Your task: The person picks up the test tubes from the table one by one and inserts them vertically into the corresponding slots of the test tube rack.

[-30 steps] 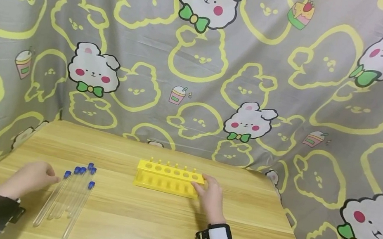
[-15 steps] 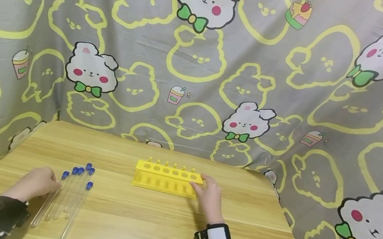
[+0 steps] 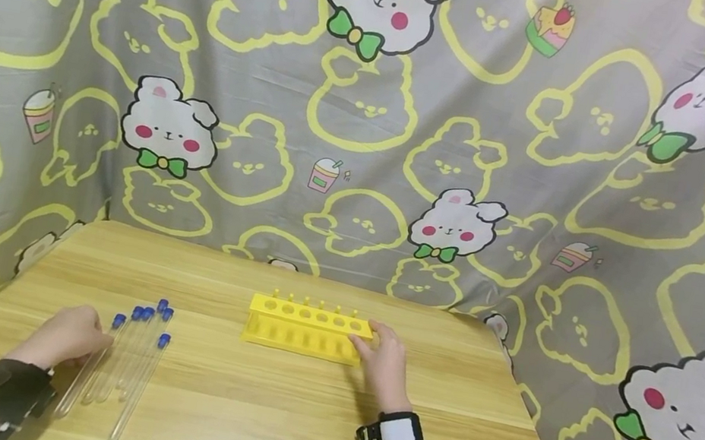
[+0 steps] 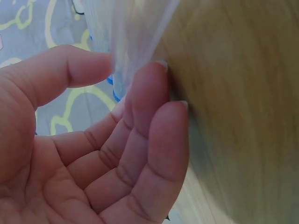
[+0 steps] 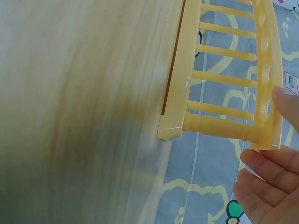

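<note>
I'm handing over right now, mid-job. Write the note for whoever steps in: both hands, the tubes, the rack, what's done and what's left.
Left hand: fingers curled round the leftmost tube of the tubes, which lie flat on the table.
Right hand: fingers rest on the right end of the yellow rack, steadying it.
Done: nothing in the rack; its holes look empty.
Left: it seems every blue-capped tube remains to be stood in the rack.
</note>
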Demonstrator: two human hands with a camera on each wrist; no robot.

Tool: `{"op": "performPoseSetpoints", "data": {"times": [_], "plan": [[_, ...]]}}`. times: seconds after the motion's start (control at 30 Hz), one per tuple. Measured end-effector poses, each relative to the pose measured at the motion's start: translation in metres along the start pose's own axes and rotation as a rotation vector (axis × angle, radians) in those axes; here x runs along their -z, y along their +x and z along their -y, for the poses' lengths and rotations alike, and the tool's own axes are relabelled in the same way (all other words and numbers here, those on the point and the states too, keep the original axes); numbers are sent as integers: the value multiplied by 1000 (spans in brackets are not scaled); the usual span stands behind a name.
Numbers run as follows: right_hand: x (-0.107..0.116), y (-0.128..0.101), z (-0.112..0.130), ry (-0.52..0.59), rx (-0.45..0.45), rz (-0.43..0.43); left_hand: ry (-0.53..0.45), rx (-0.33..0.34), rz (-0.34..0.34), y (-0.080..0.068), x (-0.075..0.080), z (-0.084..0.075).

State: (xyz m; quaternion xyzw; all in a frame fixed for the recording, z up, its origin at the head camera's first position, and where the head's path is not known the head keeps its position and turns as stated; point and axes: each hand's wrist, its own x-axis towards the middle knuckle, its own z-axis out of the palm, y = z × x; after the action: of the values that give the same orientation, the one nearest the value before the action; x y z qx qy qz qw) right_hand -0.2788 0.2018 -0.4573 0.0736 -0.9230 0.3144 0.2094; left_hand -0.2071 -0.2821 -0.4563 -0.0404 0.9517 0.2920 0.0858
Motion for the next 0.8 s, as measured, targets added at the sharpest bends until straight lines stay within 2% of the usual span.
{"op": "performPoseSetpoints", "data": {"times": [0.23, 0.47, 0.63, 0.8], "plan": [[-1, 1, 0, 5, -4, 4, 11, -19, -70, -3, 8, -4], [-1, 1, -1, -11, 2, -7, -19, -52, -168, -11, 19, -18], [-2, 1, -2, -11, 21, -20, -23, -109, -305, -16, 23, -33], [-2, 1, -2, -2, 18, -10, -66, -173, -445, -19, 31, -58]]}}
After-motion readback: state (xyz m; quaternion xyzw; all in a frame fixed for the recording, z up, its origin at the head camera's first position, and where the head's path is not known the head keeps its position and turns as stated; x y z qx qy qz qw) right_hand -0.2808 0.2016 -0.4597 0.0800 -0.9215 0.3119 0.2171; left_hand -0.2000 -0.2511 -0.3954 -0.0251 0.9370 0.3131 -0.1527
